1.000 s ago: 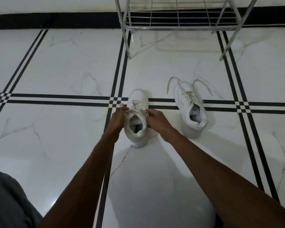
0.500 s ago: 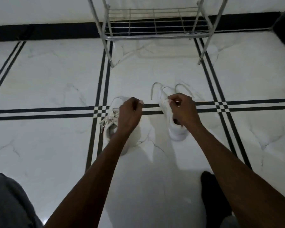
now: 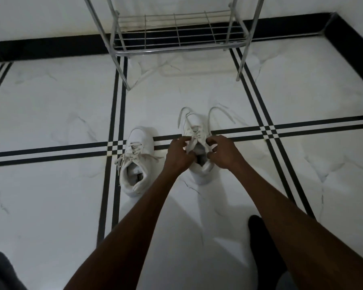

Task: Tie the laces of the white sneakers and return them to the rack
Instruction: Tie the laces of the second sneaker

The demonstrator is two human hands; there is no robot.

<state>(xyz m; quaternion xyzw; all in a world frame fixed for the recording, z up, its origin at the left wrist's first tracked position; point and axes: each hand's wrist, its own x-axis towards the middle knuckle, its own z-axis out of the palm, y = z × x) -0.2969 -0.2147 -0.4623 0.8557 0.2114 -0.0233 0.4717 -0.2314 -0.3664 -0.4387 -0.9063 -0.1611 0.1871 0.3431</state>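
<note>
The right sneaker [image 3: 197, 147] stands on the floor, toe toward the rack, between both hands. The left hand [image 3: 177, 154] pinches its tongue and lace near the collar, fingers curled shut on them. The right hand [image 3: 223, 150] curls at the other side of the collar, fingertips touching the shoe's edge; whether it grips a lace cannot be told. Its lace ends [image 3: 218, 114] trail loose past the toe. The left sneaker [image 3: 135, 162] sits just beside, laces knotted. White marble floor [image 3: 50, 105] with black stripes; wire rack [image 3: 176, 32] against the wall.

Single head view, angled down at floor [image 3: 50, 114] ahead
</note>
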